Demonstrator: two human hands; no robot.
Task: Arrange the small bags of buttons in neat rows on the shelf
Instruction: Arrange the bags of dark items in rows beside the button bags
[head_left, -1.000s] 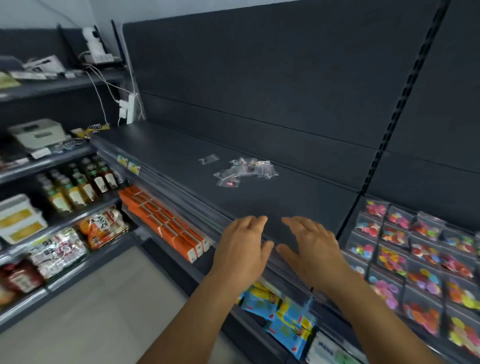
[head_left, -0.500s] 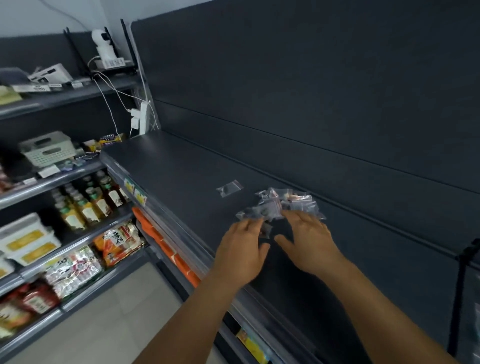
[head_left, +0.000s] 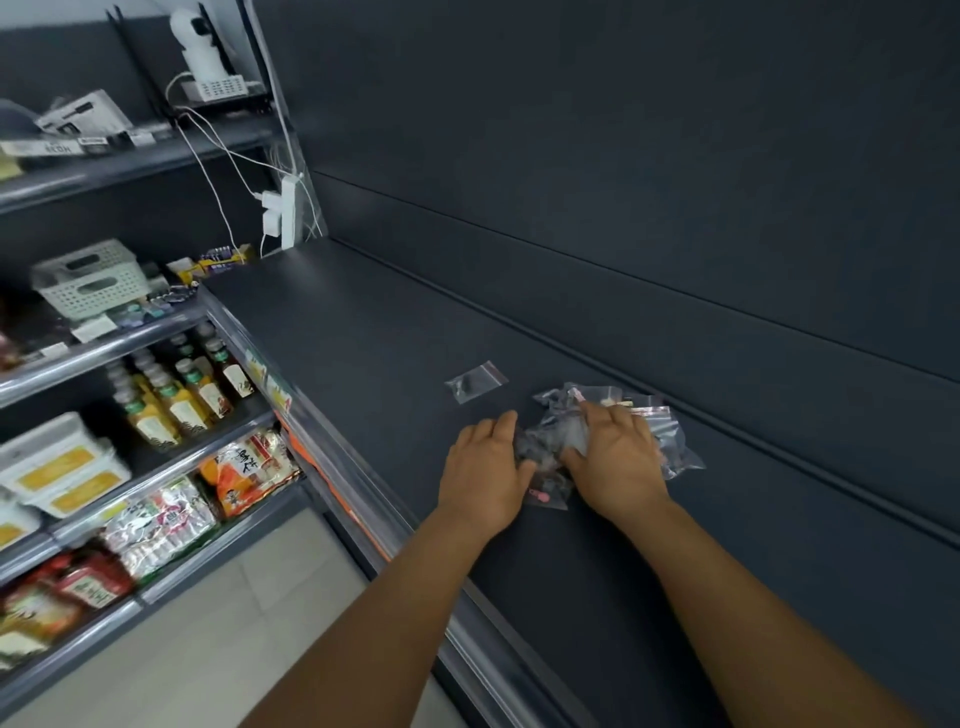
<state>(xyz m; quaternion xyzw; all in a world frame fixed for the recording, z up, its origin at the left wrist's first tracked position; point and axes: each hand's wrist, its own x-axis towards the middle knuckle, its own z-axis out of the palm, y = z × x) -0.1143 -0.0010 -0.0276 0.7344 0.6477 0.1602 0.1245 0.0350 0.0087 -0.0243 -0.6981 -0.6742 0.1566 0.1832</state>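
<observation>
Your right hand (head_left: 615, 457) lies flat on the heap of bags (head_left: 597, 441) mid-shelf (head_left: 363, 332), left hand (head_left: 485, 465) open at its 9 o'clock. Slippery plastic, so raking may scatter bags; one stray bag (head_left: 475, 382) sits at 11.

Dark shelf (head_left: 363, 332): pile of clear bags (head_left: 613, 436), 1 single bag (head_left: 475, 382) apart.

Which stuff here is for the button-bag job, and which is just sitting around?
For the job: pile of small bags, lone bag, dark shelf, left hand, right hand.

Just sitting around: bottles, white basket, snack packets, power strip.
</observation>
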